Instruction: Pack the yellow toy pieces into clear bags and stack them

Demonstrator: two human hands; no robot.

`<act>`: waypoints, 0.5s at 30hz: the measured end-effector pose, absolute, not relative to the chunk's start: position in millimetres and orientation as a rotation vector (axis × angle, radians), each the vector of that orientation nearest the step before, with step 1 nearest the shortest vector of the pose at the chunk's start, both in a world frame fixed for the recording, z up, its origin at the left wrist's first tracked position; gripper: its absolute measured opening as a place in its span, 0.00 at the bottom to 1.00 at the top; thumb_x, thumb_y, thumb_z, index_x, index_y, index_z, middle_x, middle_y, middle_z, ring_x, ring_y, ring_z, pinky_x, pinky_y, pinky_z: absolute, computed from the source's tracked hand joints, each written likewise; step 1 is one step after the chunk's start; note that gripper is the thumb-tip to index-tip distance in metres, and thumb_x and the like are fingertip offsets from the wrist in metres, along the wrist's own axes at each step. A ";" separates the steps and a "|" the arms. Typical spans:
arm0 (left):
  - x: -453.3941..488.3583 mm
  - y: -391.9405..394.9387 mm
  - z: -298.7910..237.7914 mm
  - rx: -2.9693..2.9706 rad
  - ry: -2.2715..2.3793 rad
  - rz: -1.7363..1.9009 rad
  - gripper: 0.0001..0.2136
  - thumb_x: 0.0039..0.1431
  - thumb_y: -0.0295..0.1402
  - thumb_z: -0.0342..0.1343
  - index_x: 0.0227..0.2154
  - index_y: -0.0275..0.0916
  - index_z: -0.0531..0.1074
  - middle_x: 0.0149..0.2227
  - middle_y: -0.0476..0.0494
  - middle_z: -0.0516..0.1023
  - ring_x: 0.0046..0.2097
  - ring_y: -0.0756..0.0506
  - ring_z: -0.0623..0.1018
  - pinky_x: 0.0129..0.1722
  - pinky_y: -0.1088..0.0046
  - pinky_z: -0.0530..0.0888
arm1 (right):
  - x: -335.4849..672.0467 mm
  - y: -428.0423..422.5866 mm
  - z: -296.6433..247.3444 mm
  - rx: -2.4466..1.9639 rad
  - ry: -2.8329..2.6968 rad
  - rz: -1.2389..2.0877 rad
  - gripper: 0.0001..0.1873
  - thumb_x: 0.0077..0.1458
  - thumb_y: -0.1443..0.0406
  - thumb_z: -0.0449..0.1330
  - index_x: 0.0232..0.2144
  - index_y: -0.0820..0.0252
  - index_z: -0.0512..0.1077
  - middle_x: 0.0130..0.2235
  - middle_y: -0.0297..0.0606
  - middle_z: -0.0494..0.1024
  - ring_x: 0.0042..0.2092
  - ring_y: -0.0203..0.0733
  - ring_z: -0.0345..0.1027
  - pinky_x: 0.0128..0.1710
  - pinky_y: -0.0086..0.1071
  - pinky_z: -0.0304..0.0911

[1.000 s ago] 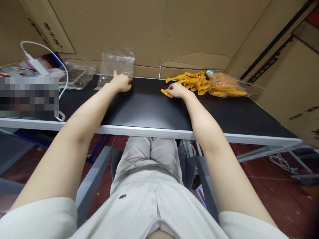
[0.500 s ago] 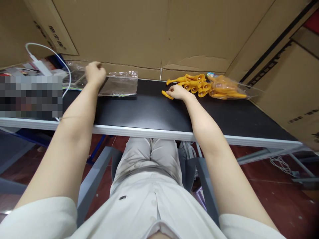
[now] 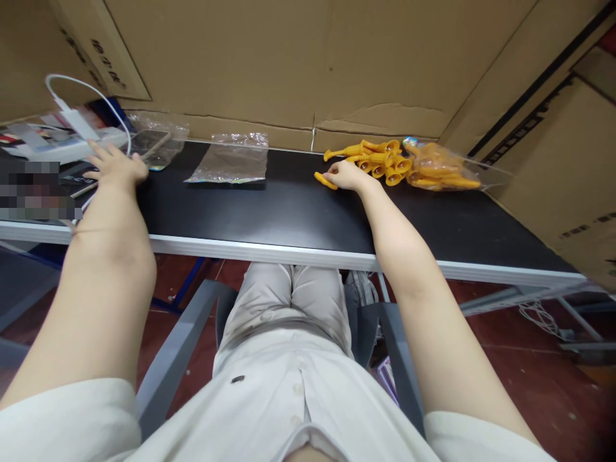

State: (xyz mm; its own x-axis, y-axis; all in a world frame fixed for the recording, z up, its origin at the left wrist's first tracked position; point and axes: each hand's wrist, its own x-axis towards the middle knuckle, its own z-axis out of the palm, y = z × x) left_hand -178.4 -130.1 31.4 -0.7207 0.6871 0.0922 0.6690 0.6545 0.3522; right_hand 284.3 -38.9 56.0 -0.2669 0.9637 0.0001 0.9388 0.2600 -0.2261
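Observation:
My left hand (image 3: 114,165) lies with fingers spread on the far left of the black table (image 3: 289,212), beside a clear bag holding a phone-like item (image 3: 153,145); it holds nothing. An empty clear plastic bag (image 3: 230,165) lies flat to its right, apart from the hand. My right hand (image 3: 342,175) rests at the table's back middle, fingers curled on a single yellow plastic piece (image 3: 323,180). Just beyond it sits a pile of yellow plastic pieces (image 3: 378,158), and a filled clear bag of the same pieces (image 3: 440,167) lies further right.
Cardboard walls (image 3: 308,64) close in the back and right of the table. A white charger and cable (image 3: 77,115) with papers lie at the far left. The table's white front edge (image 3: 298,256) runs above my lap, and a grey chair frame (image 3: 178,359) shows below.
My left hand let go of the clear plastic bag, which now lies flat, and moved left to the far end of the table. The right hand stayed on the yellow piece.

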 end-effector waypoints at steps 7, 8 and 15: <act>-188.5 -114.4 36.7 1.358 2.788 0.891 0.37 0.79 0.44 0.40 0.82 0.26 0.48 0.87 0.31 0.39 0.85 0.30 0.47 0.84 0.43 0.47 | 285.1 -35.6 54.9 -1.810 -2.348 0.268 0.18 0.75 0.60 0.62 0.56 0.63 0.85 0.59 0.50 0.87 0.61 0.53 0.82 0.62 0.36 0.74; -182.3 -111.2 39.7 1.455 2.791 0.940 0.34 0.79 0.42 0.41 0.81 0.27 0.51 0.87 0.33 0.42 0.84 0.33 0.49 0.84 0.47 0.49 | 285.1 -35.6 55.0 -1.810 -2.350 0.269 0.18 0.75 0.60 0.62 0.57 0.64 0.85 0.59 0.50 0.87 0.61 0.53 0.82 0.63 0.36 0.74; -85.0 -77.8 70.1 2.072 2.473 0.646 0.28 0.81 0.31 0.39 0.75 0.23 0.67 0.76 0.25 0.70 0.78 0.34 0.68 0.79 0.56 0.62 | 285.1 -37.2 55.5 -1.797 -2.392 0.262 0.19 0.77 0.61 0.59 0.57 0.66 0.85 0.59 0.52 0.87 0.62 0.54 0.82 0.64 0.37 0.74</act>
State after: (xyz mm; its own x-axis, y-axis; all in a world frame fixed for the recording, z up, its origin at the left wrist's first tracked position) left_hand -85.0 -77.8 70.1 -0.2003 0.9122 0.3576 0.9705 0.1346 0.2001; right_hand 285.1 -37.2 55.5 -0.2775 0.9607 0.0058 0.9366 0.2719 -0.2208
